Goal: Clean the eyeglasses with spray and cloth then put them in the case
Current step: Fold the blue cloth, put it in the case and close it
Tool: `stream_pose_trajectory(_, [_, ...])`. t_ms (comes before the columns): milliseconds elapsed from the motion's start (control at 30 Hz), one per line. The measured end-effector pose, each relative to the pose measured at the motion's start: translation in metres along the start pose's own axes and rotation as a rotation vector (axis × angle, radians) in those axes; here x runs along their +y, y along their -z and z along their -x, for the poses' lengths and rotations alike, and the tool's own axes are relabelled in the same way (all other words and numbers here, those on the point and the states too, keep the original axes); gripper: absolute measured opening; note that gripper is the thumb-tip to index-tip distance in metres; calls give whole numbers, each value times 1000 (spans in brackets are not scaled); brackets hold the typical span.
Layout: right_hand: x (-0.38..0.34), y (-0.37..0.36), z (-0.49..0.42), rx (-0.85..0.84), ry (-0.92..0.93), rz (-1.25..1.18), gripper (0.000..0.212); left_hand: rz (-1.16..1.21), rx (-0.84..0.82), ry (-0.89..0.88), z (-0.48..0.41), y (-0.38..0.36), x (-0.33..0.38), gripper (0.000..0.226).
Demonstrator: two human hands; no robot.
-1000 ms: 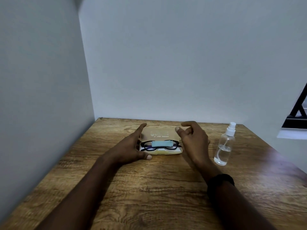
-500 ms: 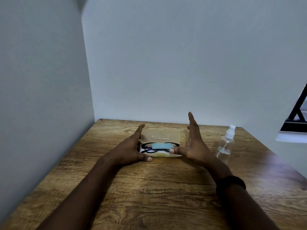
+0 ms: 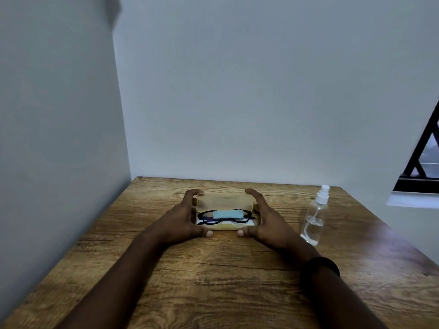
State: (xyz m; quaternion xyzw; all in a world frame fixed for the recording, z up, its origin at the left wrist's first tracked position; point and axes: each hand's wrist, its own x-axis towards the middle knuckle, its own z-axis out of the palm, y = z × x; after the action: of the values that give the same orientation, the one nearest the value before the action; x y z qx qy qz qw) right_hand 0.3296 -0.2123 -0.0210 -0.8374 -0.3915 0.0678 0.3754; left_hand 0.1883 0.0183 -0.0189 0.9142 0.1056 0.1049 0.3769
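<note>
Eyeglasses [image 3: 225,217] with a black frame lie folded inside the open case [image 3: 225,211], which sits on the wooden table [image 3: 213,281] a little beyond the middle. Nearest to me are the two forearms, and the right one wears a dark band [image 3: 320,267] at the wrist. The left hand [image 3: 180,222] is cupped around the left end of the case, thumb at the front edge and fingers curled over the back corner of the raised lid. The right hand [image 3: 268,222] does the same at the right end, so both hands hold the case between them. A small light-blue cloth [image 3: 228,213] lies folded on top of the glasses, in the same tray. The amber lid stands up behind them. To the right, just beside the right hand, stands a clear spray bottle [image 3: 314,219] with a white nozzle, with some clear liquid at the bottom. Behind all is a plain wall [image 3: 237,91].
</note>
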Motion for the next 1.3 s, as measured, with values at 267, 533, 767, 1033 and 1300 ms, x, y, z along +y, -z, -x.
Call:
stream_pose_trajectory(267, [4, -1, 0, 52, 47, -23, 36, 106, 32, -38, 0, -4, -1, 54])
stream_pose_trajectory(533, [-1, 2, 3, 65, 77, -6, 32, 112, 29, -53, -3, -5, -7, 55])
stream_pose_trajectory(767, [-3, 5, 5, 79, 92, 7, 34, 69, 29, -65, -4, -4, -7, 56])
stream_pose_trajectory(1033, [-5, 7, 6, 99, 101, -2, 33, 90, 21, -80, -3, -4, -6, 53])
stream_pose_trajectory(1300, [-5, 8, 6, 97, 93, 2, 34, 87, 24, -95, -6, -4, -7, 52])
